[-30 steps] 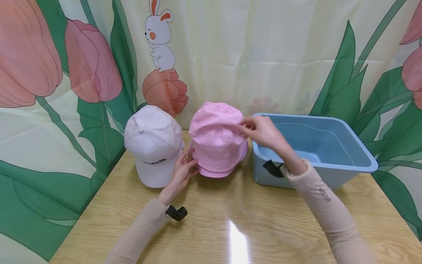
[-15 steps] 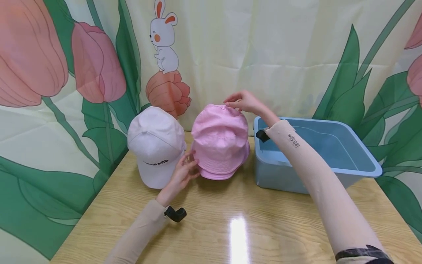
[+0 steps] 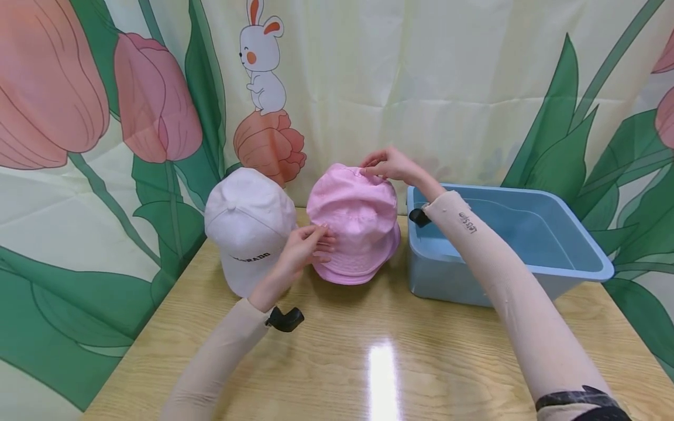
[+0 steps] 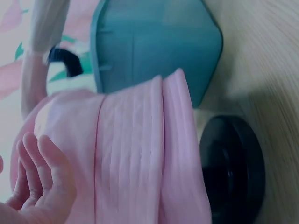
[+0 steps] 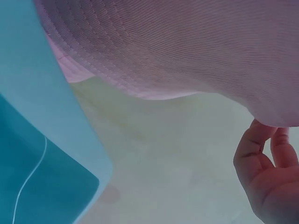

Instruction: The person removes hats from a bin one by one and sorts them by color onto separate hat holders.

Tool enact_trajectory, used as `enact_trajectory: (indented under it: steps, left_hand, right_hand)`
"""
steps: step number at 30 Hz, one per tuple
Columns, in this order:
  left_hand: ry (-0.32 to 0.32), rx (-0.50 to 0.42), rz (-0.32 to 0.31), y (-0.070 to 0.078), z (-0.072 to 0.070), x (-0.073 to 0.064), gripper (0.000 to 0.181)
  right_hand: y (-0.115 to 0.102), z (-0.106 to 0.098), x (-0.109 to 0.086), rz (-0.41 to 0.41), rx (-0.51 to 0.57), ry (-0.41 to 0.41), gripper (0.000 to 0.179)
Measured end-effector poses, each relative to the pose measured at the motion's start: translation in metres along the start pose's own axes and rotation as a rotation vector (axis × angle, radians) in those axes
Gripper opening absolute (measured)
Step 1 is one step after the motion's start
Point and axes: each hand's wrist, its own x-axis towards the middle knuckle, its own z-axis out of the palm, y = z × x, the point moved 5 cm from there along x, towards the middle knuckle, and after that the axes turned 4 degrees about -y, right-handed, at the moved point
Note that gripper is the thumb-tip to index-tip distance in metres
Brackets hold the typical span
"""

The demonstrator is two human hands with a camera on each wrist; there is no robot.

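A pink bucket hat (image 3: 351, 225) sits in the middle of the table; the layered brims in the left wrist view (image 4: 135, 154) suggest more than one hat stacked. My left hand (image 3: 302, 248) touches its left side with loosely bent fingers. At the hat's top back, my right hand (image 3: 392, 165) pinches the cloth between thumb and fingers; in the right wrist view these fingertips meet the hat's edge. Below the brim, a round black base (image 4: 233, 168) shows in the left wrist view. A white baseball cap (image 3: 247, 216) with dark lettering stands left of the pink hat.
A blue plastic bin (image 3: 447, 275) stands right of the pink hat, with my right forearm across its front left corner. Behind everything hangs a curtain (image 3: 447, 70) printed with tulips and a rabbit. The wooden table (image 3: 337, 351) reaches towards me.
My right hand has gone from the hat's right side up to its top back and stayed there. My left hand has shifted up and inward over the hat's side.
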Motion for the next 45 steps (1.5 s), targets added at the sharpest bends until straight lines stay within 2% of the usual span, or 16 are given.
enact_trajectory:
  steps: [3,7,15,25,29,34,39,42,45]
  left_hand:
    - [0.0,0.074,-0.023,-0.001,0.012,0.009,0.041]
    - [0.047,0.101,-0.035,-0.002,0.017,0.018,0.043]
    - [0.089,0.084,0.074,0.004,0.023,0.027,0.034]
    - [0.134,0.09,0.135,0.012,0.028,0.032,0.034]
    - [0.145,0.083,0.137,0.012,0.027,0.027,0.028]
    - [0.151,0.107,0.156,0.011,0.025,0.013,0.023]
    - [0.095,0.184,0.143,0.016,0.02,0.004,0.027]
    - [0.05,0.2,0.126,0.026,0.013,0.002,0.031]
    - [0.068,0.19,0.141,0.044,-0.002,0.003,0.03]
  right_hand:
    - [0.001,0.0,0.001,-0.023,-0.006,0.031,0.027]
    - [-0.001,0.001,0.002,-0.046,0.004,0.074,0.025]
    - [-0.003,-0.002,0.002,-0.023,0.006,0.081,0.028]
    - [-0.005,-0.009,0.002,-0.012,-0.004,0.058,0.028]
    - [-0.005,-0.011,0.005,0.007,-0.009,0.075,0.029]
    - [-0.008,-0.015,0.011,0.003,-0.029,0.134,0.027]
    - [-0.007,-0.015,0.012,-0.019,-0.024,0.186,0.025]
    - [-0.003,-0.015,0.008,-0.026,0.013,0.154,0.031]
    - [0.001,-0.017,-0.001,0.001,0.088,0.088,0.037]
